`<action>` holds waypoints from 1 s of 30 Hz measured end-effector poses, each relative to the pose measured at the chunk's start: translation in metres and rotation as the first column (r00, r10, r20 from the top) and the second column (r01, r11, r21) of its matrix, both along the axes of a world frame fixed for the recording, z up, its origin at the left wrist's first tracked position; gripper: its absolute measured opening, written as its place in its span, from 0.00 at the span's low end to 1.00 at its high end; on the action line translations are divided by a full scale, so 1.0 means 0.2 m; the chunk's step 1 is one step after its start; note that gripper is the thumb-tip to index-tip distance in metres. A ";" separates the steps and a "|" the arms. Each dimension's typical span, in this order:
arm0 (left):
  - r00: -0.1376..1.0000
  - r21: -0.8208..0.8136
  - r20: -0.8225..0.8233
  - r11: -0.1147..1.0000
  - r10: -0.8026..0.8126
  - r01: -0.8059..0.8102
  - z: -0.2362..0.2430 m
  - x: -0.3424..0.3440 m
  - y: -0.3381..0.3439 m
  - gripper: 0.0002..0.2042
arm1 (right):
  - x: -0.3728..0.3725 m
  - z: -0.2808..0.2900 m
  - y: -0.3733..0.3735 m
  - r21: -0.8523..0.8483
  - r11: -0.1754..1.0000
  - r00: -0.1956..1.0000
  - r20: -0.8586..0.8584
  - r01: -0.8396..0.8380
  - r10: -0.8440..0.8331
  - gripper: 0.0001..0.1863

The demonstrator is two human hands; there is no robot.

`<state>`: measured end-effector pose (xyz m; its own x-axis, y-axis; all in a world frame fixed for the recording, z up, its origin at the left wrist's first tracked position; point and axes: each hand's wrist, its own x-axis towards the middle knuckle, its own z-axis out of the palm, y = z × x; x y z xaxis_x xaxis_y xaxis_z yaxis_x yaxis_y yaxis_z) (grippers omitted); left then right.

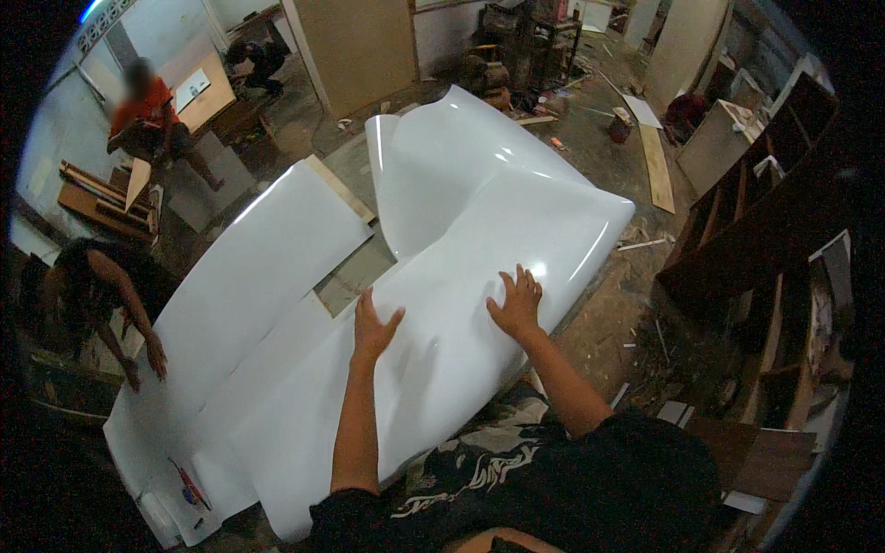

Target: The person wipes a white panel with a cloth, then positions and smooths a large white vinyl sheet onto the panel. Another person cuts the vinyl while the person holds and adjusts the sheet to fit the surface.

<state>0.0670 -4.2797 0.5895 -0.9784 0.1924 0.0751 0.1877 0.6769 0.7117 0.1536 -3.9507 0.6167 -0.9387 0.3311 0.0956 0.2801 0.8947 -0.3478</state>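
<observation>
A large glossy white sheet [452,350] is spread over a work surface in front of me, its far end curled up and folded back. My left hand [374,327] rests on or just over it, fingers apart and thumb spread to the right. Farther right, my right hand [516,306] lies on the sheet with its fingers spread. Neither hand grips anything. To the left is a second white sheet [267,249], with a gap near its far end that shows a bare part of the work surface [355,272].
At the left a co-worker's hands [147,364] are at the second sheet's edge. A red-handled tool [192,484] lies at the near left corner. Another person [147,115] sits at the back left. Dark wooden shelving [737,212] stands on the right; scraps litter the floor [599,341].
</observation>
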 end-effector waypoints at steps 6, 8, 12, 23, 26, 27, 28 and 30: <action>0.888 0.008 -0.149 0.899 0.435 -0.439 -0.12 -0.84 0.61 0.55 | 0.02 0.12 0.34 -0.088 0.975 0.978 -0.063 -0.203 0.198 0.36; 0.792 0.064 -0.099 0.798 0.603 -0.599 -0.15 -1.05 0.67 0.46 | 0.00 0.16 0.50 -0.054 0.974 0.968 -0.135 -0.221 0.212 0.34; 0.712 0.256 0.029 0.683 0.702 -0.684 -0.14 -1.21 0.62 0.08 | -0.06 0.23 0.90 -0.120 0.986 0.960 -0.269 -0.118 0.082 0.29; 0.912 0.878 0.079 0.406 0.402 -0.255 0.24 -0.76 0.71 0.08 | -0.88 0.17 1.73 -0.146 0.987 0.929 -0.371 -0.062 0.003 0.32; 0.937 0.868 0.032 0.454 0.348 -0.199 0.26 -0.68 0.68 0.11 | -1.24 0.08 1.87 -0.351 0.936 0.954 -0.277 0.014 -0.118 0.40; 0.943 0.881 0.054 0.428 0.327 -0.199 0.25 -0.66 0.67 0.13 | -1.34 0.06 1.92 -0.423 0.901 0.971 -0.161 0.092 -0.175 0.42; 0.949 0.895 0.071 0.400 0.306 -0.196 0.24 -0.64 0.66 0.14 | -1.43 0.05 1.98 -0.456 0.888 0.968 -0.186 0.065 -0.167 0.43; 0.958 0.893 -0.078 0.446 0.276 -0.056 0.21 -0.59 0.65 0.15 | -1.56 0.03 2.06 -0.547 0.831 0.974 -0.120 0.098 -0.194 0.43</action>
<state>-0.0504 -4.1488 0.6310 -0.9268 -0.2485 0.2815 0.3425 -0.2525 0.9049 -0.1580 -3.5392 0.6224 -0.8620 0.5067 0.0107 0.2888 0.5085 -0.8112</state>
